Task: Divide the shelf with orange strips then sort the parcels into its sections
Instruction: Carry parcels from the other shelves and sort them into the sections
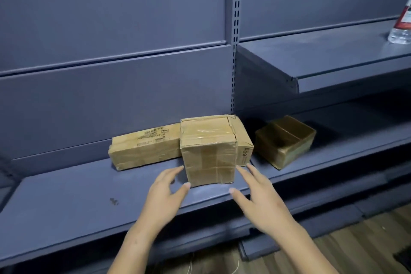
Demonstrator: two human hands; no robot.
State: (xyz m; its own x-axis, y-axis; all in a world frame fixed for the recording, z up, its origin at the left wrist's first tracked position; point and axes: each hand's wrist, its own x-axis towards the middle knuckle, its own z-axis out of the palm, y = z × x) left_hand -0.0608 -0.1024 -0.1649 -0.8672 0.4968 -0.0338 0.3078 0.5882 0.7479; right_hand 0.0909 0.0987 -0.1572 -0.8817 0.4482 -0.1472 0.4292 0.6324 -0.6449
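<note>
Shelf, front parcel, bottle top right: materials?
Shelf: looks like painted sheet metal, matte blue-grey; folded front lip and a slotted upright behind.
Front parcel: brown corrugated cardboard wrapped in clear glossy tape; glare streaks on top, a torn corner showing.
Bottle: probably clear plastic, see-through ribbed base, red-and-white label; mostly cut off by the frame edge.

Clear plastic bottle with red-and-white label stands at far right edge, partly cut off by frame. Slotted metal upright runs vertically between blue-grey back panels. Wood-plank floor visible lower right, thin pale cord lying on it.
</note>
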